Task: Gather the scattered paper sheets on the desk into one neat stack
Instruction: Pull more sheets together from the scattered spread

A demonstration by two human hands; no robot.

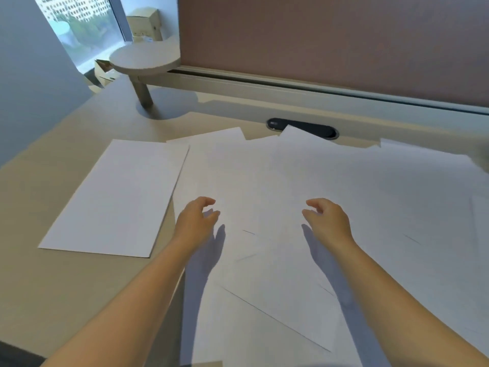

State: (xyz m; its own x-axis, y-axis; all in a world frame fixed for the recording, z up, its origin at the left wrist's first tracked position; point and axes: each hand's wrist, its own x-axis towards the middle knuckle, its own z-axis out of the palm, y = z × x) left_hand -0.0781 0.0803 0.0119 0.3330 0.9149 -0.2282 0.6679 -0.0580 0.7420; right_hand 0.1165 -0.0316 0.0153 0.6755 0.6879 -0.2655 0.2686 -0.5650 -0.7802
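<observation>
Both bare forearms reach forward; the left hand [194,221] and right hand [328,219] hover empty, fingers loosely curled inward.

1. We see a round shelf [144,59] on a short post, far left.
2. We see a pink partition [330,38] behind.
3. We see a black cable port [304,126] below it.
4. We see boxes [144,23] by the window [79,25].

Nothing to read here. The paper sheets [291,181] spread over the surface [79,287] show blank white faces, only faint edge lines, no print. The lone sheet [116,197] at the left is blank too. No labels, brands or numbers anywhere.
</observation>
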